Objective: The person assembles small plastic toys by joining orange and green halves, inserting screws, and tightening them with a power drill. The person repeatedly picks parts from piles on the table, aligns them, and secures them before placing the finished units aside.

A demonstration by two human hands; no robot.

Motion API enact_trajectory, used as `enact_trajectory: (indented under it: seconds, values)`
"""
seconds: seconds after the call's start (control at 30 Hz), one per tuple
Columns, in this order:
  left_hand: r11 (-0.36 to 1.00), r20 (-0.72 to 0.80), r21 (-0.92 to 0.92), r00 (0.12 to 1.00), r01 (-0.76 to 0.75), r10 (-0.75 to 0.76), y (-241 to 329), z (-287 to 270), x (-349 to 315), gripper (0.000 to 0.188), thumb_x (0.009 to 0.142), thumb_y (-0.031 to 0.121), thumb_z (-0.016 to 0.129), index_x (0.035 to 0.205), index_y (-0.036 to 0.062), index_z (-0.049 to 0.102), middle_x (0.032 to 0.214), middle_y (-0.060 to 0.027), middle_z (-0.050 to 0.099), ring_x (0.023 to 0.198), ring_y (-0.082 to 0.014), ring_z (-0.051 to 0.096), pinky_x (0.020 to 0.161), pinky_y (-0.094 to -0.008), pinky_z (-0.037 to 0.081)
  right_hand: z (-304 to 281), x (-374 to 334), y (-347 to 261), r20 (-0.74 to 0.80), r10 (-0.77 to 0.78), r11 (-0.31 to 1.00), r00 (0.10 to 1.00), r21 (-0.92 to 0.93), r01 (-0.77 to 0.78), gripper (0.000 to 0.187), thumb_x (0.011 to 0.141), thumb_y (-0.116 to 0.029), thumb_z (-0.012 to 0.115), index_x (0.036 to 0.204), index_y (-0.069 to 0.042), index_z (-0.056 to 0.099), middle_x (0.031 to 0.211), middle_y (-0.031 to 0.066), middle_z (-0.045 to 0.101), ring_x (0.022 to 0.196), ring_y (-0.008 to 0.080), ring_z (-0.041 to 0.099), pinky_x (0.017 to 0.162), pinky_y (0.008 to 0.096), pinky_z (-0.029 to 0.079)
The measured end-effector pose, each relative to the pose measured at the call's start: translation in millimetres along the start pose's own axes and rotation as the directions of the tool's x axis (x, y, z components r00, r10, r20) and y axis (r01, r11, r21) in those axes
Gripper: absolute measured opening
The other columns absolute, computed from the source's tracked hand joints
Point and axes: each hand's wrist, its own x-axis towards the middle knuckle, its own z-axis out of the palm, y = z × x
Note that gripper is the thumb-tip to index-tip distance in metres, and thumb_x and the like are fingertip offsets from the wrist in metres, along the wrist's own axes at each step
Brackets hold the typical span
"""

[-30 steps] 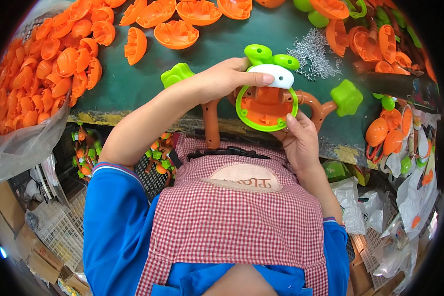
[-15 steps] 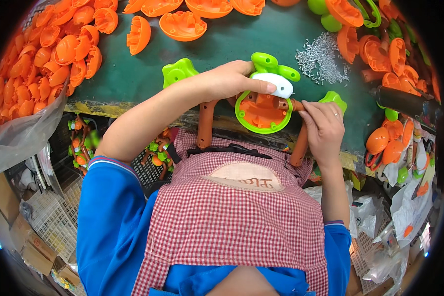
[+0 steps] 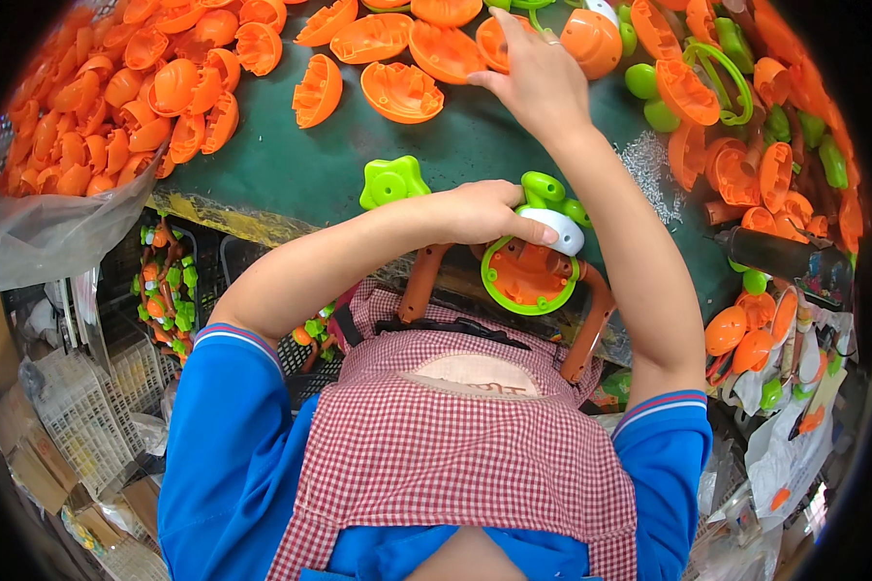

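My left hand (image 3: 486, 212) is closed on a partly built plastic toy at the table's near edge, its thumb pressed on a white piece (image 3: 551, 232). Below that piece is an orange half-shell with a lime-green rim (image 3: 533, 308), its hollow side showing. Green rounded parts (image 3: 545, 188) top the toy, and brown tube limbs (image 3: 587, 334) hang down at its sides. My right hand (image 3: 545, 82) reaches to the back of the table. Its thumb and forefinger are spread beside an orange half-shell (image 3: 493, 44), with no clear grip on it; its other fingers are partly hidden.
A big heap of orange shells (image 3: 97, 116) fills the left, above a clear plastic bag (image 3: 58, 237). Small metal screws (image 3: 649, 174) lie in a pile to the right. A dark-handled tool (image 3: 785, 259) juts in at the right edge. A green star-shaped piece (image 3: 394, 182) lies near my left wrist.
My right hand has left the brown tube part at the toy and moved up to the far shells. My left hand still holds the toy. The whole view has shifted slightly.
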Motion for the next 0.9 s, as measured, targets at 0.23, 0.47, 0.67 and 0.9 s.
enact_trajectory:
  seconds: [0.23, 0.47, 0.67, 0.9]
  values:
    - [1.0, 0.016, -0.003, 1.0, -0.012, 0.012, -6.5, -3.5, -2.9, 0.06, 0.088, 0.047, 0.068, 0.12, -0.0031, 0.059, 0.102, -0.0089, 0.064, 0.087, -0.0166, 0.06, 0.071, -0.031, 0.05, -26.4, -36.6, 43.3, 0.276, 0.303, 0.19, 0.912, 0.92, -0.342, 0.071, 0.086, -0.015, 0.072, 0.146, -0.01, 0.034, 0.101, 0.0104, 0.067, 0.097, 0.0202, 0.066, 0.081, 0.0323, 0.053]
    - [1.0, 0.003, -0.012, 1.0, 0.026, -0.026, -7.0, -3.1, -5.1, 0.061, 0.087, 0.048, 0.068, 0.12, -0.0024, 0.059, 0.1, -0.0087, 0.064, 0.085, -0.0164, 0.06, 0.069, -0.0305, 0.05, -46.8, -58.5, 53.1, 0.096, 0.097, 0.994, 0.991, -0.059, -0.091, 0.031, 0.089, -0.013, 0.063, 0.119, -0.006, 0.064, 0.1, 0.0076, 0.071, 0.078, 0.0258, 0.07, 0.073, 0.0355, 0.056]
    - [1.0, -0.003, -0.003, 1.0, 0.006, -0.006, -3.7, -2.9, -5.7, 0.063, 0.087, 0.05, 0.068, 0.12, -0.0033, 0.059, 0.099, -0.009, 0.064, 0.083, -0.0169, 0.06, 0.067, -0.0301, 0.05, -42.8, -30.7, 59.8, 0.401, -0.404, 0.912, 0.822, 0.108, 0.396, 0.056, 0.074, -0.001, 0.071, 0.127, -0.016, 0.06, 0.14, 0.0069, 0.049, 0.128, 0.03, 0.047, 0.102, 0.0396, 0.046]
    - [1.0, -0.023, 0.002, 1.0, 0.006, -0.006, -8.3, -4.6, -5.4, 0.064, 0.086, 0.051, 0.068, 0.119, -0.0032, 0.059, 0.097, -0.0091, 0.064, 0.081, -0.0168, 0.06, 0.067, -0.0301, 0.05, -39.0, -39.6, 59.0, 0.346, -0.359, 0.924, 0.867, 0.003, 0.382, 0.076, 0.065, -0.015, 0.081, 0.135, -0.023, 0.054, 0.138, 0.0059, 0.049, 0.124, 0.0296, 0.05, 0.103, 0.0388, 0.044]
